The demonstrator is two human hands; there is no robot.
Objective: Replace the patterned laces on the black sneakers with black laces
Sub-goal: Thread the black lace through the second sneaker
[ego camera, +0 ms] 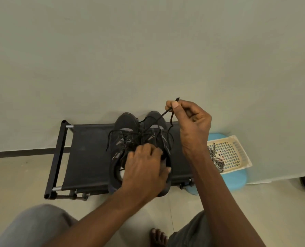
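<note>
a black lace [163, 114] is pinched near both tips between thumb and fingers of the right hand [192, 125] and held taut above a pair of black sneakers [125, 125]. the grip of that hand is clamped on the lace. the right sneaker [156, 120] is steadied at its collar by the left hand [144, 168], whose grip is curled down over the tongue. the pair is set side by side, toes to the wall, on a low black fabric desk [89, 154].

the relacing step is judged to be well along. black lace is seen crossing both shoes, and the patterned laces [218, 162] are already heaped in a cream plastic basket [235, 150] on a pale blue stool [237, 179] just beside the desk. the next move is judged to call for the two ends to be evened out, the slack drawn down through the eyelets, and a knot tied. how many eyelets are filled cannot be told.

the desk is stood on a pale tiled floor [14, 175] against a plain grey-green wall [148, 50] with a dark skirting strip [23, 152]. a bare foot [158, 236] is seen below.
</note>
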